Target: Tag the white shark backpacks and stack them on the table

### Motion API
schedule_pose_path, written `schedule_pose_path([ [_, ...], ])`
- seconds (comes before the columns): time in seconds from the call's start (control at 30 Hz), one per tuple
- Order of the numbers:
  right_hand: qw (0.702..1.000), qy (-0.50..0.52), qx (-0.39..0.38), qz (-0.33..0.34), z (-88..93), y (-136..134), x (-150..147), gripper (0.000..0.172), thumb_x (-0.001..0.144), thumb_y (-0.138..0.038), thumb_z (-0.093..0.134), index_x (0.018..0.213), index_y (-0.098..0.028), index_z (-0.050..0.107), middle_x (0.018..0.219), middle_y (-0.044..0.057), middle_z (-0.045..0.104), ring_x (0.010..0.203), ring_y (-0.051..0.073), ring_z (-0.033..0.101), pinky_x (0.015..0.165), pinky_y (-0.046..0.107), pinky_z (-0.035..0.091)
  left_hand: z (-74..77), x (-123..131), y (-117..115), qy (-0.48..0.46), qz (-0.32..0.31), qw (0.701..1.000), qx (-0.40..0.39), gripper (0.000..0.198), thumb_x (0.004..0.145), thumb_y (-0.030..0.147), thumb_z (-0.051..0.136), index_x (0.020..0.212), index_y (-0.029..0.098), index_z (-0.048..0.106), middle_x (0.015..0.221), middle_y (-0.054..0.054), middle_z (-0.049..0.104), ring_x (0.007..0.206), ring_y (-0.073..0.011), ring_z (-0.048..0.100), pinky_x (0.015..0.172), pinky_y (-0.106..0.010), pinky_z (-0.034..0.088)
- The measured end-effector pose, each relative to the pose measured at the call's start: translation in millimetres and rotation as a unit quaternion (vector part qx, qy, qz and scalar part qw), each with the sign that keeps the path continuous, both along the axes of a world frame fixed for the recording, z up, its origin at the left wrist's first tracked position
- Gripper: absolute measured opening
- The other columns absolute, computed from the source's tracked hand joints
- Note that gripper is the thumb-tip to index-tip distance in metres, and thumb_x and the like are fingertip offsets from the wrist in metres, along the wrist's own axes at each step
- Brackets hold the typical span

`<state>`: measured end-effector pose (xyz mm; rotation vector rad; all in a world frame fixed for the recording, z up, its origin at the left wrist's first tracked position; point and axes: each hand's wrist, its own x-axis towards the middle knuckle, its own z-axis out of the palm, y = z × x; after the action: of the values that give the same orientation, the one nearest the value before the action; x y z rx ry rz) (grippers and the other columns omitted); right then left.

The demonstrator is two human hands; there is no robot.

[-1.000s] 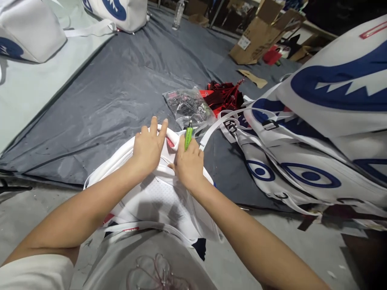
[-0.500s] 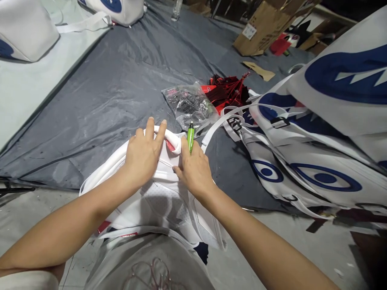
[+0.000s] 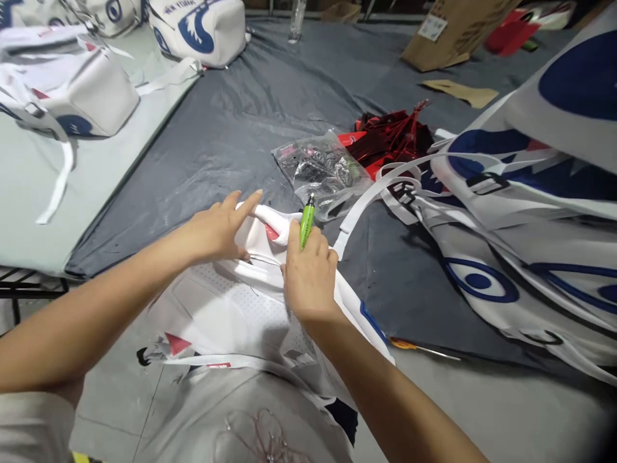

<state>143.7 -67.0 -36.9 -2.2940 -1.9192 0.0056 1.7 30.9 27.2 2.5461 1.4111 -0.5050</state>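
Observation:
A white backpack (image 3: 226,315) with a mesh back panel lies in front of me, its top handle (image 3: 270,222) pointing away. My left hand (image 3: 219,228) rests on the bag's top edge, fingers stretched out flat beside the handle. My right hand (image 3: 308,273) is closed round a green pen-shaped tool (image 3: 306,222) that sticks up between its fingers, and it presses on the bag just right of the handle. A white strap (image 3: 366,199) runs from the bag toward the right.
A clear plastic bag of small parts (image 3: 325,170) and a heap of red tags (image 3: 390,138) lie beyond the hands on a dark grey sheet (image 3: 231,135). White-and-blue printed bags pile at right (image 3: 520,193); finished bags (image 3: 81,96) stand at left. Cardboard box (image 3: 457,29) at the back.
The view has shifted left and the bag has turned a little. My left hand has slid leftward and flattened on the bag's top. The right hand still holds the green tool.

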Motion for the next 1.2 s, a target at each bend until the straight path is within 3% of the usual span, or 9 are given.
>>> schedule_pose_path([
  [0.07, 1.000, 0.002, 0.012, 0.001, 0.6, -3, -2, 0.059, 0.094, -0.018, 0.046, 0.150, -0.010, 0.031, 0.126, 0.029, 0.051, 0.110, 0.037, 0.050, 0.087, 0.049, 0.043, 1.9, -2, 1, 0.000, 0.015, 1.000, -0.015, 0.126, 0.071, 0.041, 0.080, 0.157, 0.034, -0.012, 0.166, -0.016, 0.008, 0.140, -0.0377, 0.040, 0.102, -0.042, 0.046],
  [0.17, 0.999, 0.003, 0.046, 0.012, -1.4, -11, 2, 0.061, 0.093, -0.019, 0.052, 0.150, -0.007, 0.032, 0.131, 0.030, 0.050, 0.118, 0.039, 0.049, 0.093, 0.052, 0.042, -6.8, -11, -11, -0.086, 0.055, 0.994, 0.025, 0.111, 0.079, 0.029, 0.069, 0.158, 0.025, -0.009, 0.164, -0.018, 0.019, 0.140, -0.0325, 0.042, 0.104, -0.040, 0.045],
  [0.27, 0.991, -0.005, 0.120, 0.063, -5.0, -12, 6, 0.071, 0.092, -0.024, 0.060, 0.153, -0.008, 0.027, 0.147, 0.030, 0.038, 0.139, 0.042, 0.033, 0.108, 0.059, 0.029, -19.5, -25, -27, -0.197, 0.095, 0.974, 0.067, 0.092, 0.085, 0.024, 0.057, 0.159, 0.016, 0.004, 0.159, -0.017, 0.031, 0.145, -0.0283, 0.036, 0.111, -0.039, 0.039],
  [0.4, 0.969, -0.013, 0.144, 0.203, -1.5, 9, -6, 0.085, 0.086, -0.027, 0.071, 0.156, -0.013, 0.025, 0.159, 0.026, 0.024, 0.150, 0.041, 0.012, 0.115, 0.061, 0.015, -23.5, -36, -32, -0.241, 0.097, 0.965, 0.041, 0.092, 0.082, 0.022, 0.058, 0.158, 0.012, 0.009, 0.157, -0.019, 0.036, 0.145, -0.0275, 0.036, 0.113, -0.039, 0.037],
  [0.47, 0.963, -0.016, 0.117, 0.242, 2.7, 26, -18, 0.091, 0.081, -0.027, 0.076, 0.156, -0.013, 0.025, 0.158, 0.027, 0.025, 0.148, 0.042, 0.016, 0.114, 0.061, 0.017, -21.4, -38, -26, -0.235, 0.090, 0.968, 0.008, 0.099, 0.078, 0.020, 0.062, 0.158, 0.012, 0.006, 0.154, -0.020, 0.039, 0.143, -0.0274, 0.039, 0.112, -0.037, 0.038],
  [0.63, 0.964, 0.013, 0.070, 0.255, 4.9, 51, -33, 0.086, 0.082, -0.028, 0.075, 0.154, -0.011, 0.029, 0.142, 0.026, 0.045, 0.124, 0.035, 0.046, 0.100, 0.045, 0.038, -19.3, -41, -14, -0.182, 0.125, 0.974, -0.043, 0.108, 0.077, 0.023, 0.066, 0.159, 0.014, -0.004, 0.154, -0.022, 0.037, 0.140, -0.0322, 0.041, 0.108, -0.040, 0.039],
  [0.77, 0.961, 0.049, 0.080, 0.259, -3.8, 57, -28, 0.083, 0.082, -0.026, 0.076, 0.152, -0.013, 0.033, 0.140, 0.022, 0.048, 0.122, 0.033, 0.046, 0.099, 0.043, 0.039, -21.0, -37, -8, -0.141, 0.127, 0.980, -0.057, 0.111, 0.080, 0.026, 0.066, 0.158, 0.022, -0.013, 0.156, -0.020, 0.032, 0.139, -0.0345, 0.042, 0.105, -0.039, 0.040],
  [1.03, 0.964, 0.086, 0.070, 0.241, -15.6, 67, -17, 0.082, 0.080, -0.012, 0.074, 0.152, -0.017, 0.034, 0.135, 0.018, 0.053, 0.119, 0.033, 0.050, 0.099, 0.043, 0.041, -35.5, -28, 0, -0.099, 0.121, 0.988, -0.002, 0.100, 0.084, 0.022, 0.058, 0.159, 0.022, -0.008, 0.132, -0.017, 0.055, 0.118, -0.0309, 0.059, 0.085, -0.035, 0.047],
  [1.2, 0.956, 0.110, 0.108, 0.249, -20.0, 59, -13, 0.087, 0.080, -0.024, 0.079, 0.152, -0.014, 0.032, 0.138, 0.019, 0.051, 0.124, 0.032, 0.047, 0.105, 0.043, 0.038, -40.6, -35, -7, -0.131, 0.108, 0.985, 0.020, 0.097, 0.083, 0.019, 0.056, 0.159, 0.021, -0.005, 0.130, -0.015, 0.055, 0.120, -0.0283, 0.058, 0.090, -0.035, 0.047],
])
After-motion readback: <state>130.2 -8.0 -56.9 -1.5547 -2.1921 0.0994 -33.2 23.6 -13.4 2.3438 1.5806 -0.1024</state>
